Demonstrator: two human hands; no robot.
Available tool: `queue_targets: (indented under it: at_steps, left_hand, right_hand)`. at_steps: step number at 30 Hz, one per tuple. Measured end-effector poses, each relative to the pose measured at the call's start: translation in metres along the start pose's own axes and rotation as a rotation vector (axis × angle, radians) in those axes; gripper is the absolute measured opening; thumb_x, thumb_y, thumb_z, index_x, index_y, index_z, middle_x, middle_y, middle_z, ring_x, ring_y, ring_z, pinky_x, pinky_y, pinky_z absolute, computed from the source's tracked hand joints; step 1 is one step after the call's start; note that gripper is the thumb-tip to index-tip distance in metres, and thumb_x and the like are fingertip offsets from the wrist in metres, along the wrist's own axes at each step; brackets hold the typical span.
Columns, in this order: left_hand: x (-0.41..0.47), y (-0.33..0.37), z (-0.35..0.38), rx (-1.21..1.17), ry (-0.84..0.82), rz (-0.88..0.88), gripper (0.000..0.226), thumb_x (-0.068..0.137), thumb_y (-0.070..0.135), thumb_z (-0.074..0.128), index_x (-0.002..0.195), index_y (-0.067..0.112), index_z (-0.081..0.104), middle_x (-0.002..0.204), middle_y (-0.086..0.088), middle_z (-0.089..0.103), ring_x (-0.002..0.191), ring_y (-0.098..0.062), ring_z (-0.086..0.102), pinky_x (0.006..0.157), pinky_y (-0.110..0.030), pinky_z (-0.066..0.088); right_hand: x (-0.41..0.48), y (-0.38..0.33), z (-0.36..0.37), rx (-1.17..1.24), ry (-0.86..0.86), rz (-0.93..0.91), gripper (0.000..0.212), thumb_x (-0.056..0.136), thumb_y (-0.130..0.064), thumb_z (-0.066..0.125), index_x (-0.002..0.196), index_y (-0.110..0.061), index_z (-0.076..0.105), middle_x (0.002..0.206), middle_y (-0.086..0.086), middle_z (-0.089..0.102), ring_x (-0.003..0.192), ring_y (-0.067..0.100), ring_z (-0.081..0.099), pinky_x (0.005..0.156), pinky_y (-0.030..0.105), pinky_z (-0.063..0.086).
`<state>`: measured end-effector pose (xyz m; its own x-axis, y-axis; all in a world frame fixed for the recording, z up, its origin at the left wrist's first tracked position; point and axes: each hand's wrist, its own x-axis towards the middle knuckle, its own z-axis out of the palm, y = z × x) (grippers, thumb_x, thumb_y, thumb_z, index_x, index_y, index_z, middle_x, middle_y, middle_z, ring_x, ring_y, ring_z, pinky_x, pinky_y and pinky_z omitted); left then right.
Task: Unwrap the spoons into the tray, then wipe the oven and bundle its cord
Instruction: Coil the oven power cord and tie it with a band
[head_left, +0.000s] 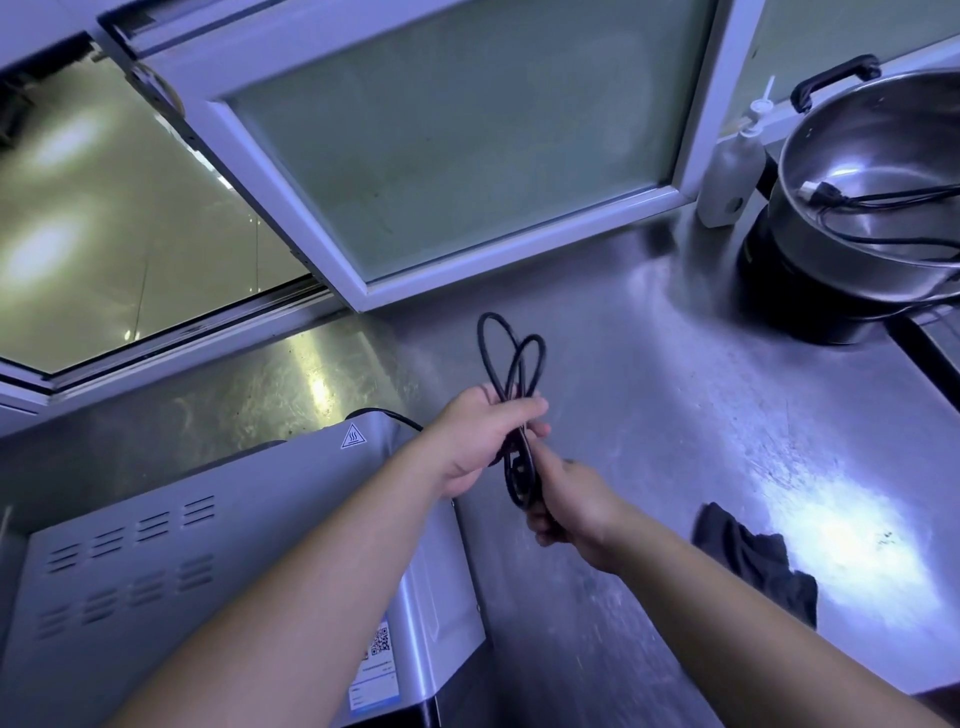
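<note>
Dim bluish light, glare patches on the steel counter (857, 530), curved wide-angle edges.

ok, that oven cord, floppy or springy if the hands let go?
Probably springy, not limp: loops of the cord stand upright above the left hand. Likely to uncoil if released. It runs to the oven, so may tug back.
</note>
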<state>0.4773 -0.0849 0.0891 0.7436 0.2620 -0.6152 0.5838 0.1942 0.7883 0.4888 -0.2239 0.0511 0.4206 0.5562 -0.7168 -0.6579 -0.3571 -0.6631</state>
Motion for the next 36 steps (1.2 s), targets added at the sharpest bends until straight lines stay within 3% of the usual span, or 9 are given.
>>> queue_targets:
  at_steps: [4, 7, 11, 14, 16, 20, 24, 30, 36]
  left_hand:
    - [0.005, -0.012, 0.001, 0.258, -0.047, 0.032, 0.014, 0.100, 0.027, 0.066, 0.100, 0.015, 0.057, 0.079, -0.007, 0.070, 0.070, -0.014, 0.067, 0.072, -0.026, 0.051]
    - [0.008, -0.023, -0.002, 0.342, -0.056, 0.061, 0.021, 0.097, 0.034, 0.066, 0.094, 0.016, 0.056, 0.072, 0.000, 0.067, 0.074, -0.023, 0.071, 0.082, -0.041, 0.055]
    - [0.011, -0.030, -0.003, 0.473, -0.079, 0.065, 0.016, 0.103, 0.028, 0.058, 0.097, 0.014, 0.057, 0.069, 0.001, 0.070, 0.084, -0.025, 0.079, 0.083, -0.034, 0.054]
    - [0.015, -0.034, 0.000, 0.542, -0.087, 0.047, 0.013, 0.103, 0.028, 0.055, 0.107, 0.016, 0.059, 0.071, 0.005, 0.070, 0.083, -0.019, 0.078, 0.086, -0.034, 0.054]
    - [0.020, -0.039, 0.001, 0.621, -0.065, 0.036, 0.014, 0.099, 0.040, 0.054, 0.102, 0.027, 0.057, 0.070, 0.007, 0.066, 0.077, -0.018, 0.075, 0.083, -0.038, 0.055]
    - [0.022, -0.042, 0.003, 0.820, -0.030, -0.003, 0.026, 0.100, 0.051, 0.051, 0.096, 0.026, 0.052, 0.075, 0.005, 0.061, 0.066, -0.016, 0.069, 0.077, -0.034, 0.054]
    - [0.023, -0.044, 0.006, 0.933, -0.024, -0.024, 0.034, 0.102, 0.052, 0.047, 0.093, 0.019, 0.050, 0.076, 0.001, 0.064, 0.075, -0.024, 0.074, 0.075, -0.032, 0.054]
    - [0.031, -0.049, 0.008, 0.968, -0.049, -0.036, 0.036, 0.102, 0.052, 0.047, 0.090, 0.018, 0.050, 0.082, -0.003, 0.070, 0.076, -0.026, 0.073, 0.076, -0.036, 0.056]
    - [0.033, -0.049, 0.012, 0.983, -0.062, -0.061, 0.035, 0.103, 0.050, 0.048, 0.091, 0.018, 0.049, 0.081, -0.003, 0.065, 0.076, -0.027, 0.074, 0.072, -0.032, 0.053]
  right_hand:
    - [0.000, 0.004, -0.011, -0.268, -0.074, -0.018, 0.063, 0.100, -0.066, 0.033, 0.085, -0.013, 0.063, 0.074, 0.002, 0.065, 0.064, 0.021, 0.054, 0.062, 0.032, 0.048]
    - [0.005, 0.006, -0.037, -0.291, -0.133, 0.020, 0.037, 0.099, -0.046, 0.051, 0.102, -0.015, 0.070, 0.090, 0.007, 0.072, 0.072, 0.022, 0.061, 0.067, 0.034, 0.053]
    - [0.030, 0.023, -0.088, -0.487, 0.153, -0.033, 0.017, 0.091, -0.012, 0.056, 0.103, -0.018, 0.067, 0.091, 0.010, 0.073, 0.070, 0.024, 0.065, 0.071, 0.041, 0.059]
    - [0.045, 0.050, -0.109, -0.865, 0.306, -0.055, 0.020, 0.091, -0.018, 0.054, 0.108, -0.024, 0.064, 0.094, 0.002, 0.070, 0.075, 0.022, 0.065, 0.057, 0.031, 0.050]
    - [0.059, 0.073, -0.112, -0.975, 0.297, -0.063, 0.026, 0.092, -0.019, 0.052, 0.115, -0.023, 0.063, 0.103, 0.002, 0.068, 0.082, 0.023, 0.062, 0.061, 0.030, 0.044]
    - [0.078, 0.110, -0.102, -1.074, 0.262, -0.078, 0.024, 0.088, -0.028, 0.056, 0.112, -0.028, 0.062, 0.102, -0.003, 0.054, 0.097, 0.026, 0.057, 0.078, 0.035, 0.050]
    - [0.086, 0.127, -0.090, -1.152, 0.315, -0.114, 0.011, 0.091, -0.028, 0.053, 0.100, -0.027, 0.057, 0.102, -0.004, 0.051, 0.098, 0.024, 0.053, 0.063, 0.031, 0.039]
    - [0.093, 0.131, -0.081, -1.299, 0.375, -0.188, 0.006, 0.091, -0.014, 0.050, 0.086, -0.016, 0.053, 0.096, 0.004, 0.055, 0.096, 0.030, 0.058, 0.064, 0.031, 0.035]
    - [0.090, 0.125, -0.079, -1.557, 0.239, -0.200, 0.024, 0.096, -0.007, 0.043, 0.118, -0.007, 0.052, 0.119, 0.011, 0.052, 0.112, 0.032, 0.051, 0.077, 0.033, 0.033]
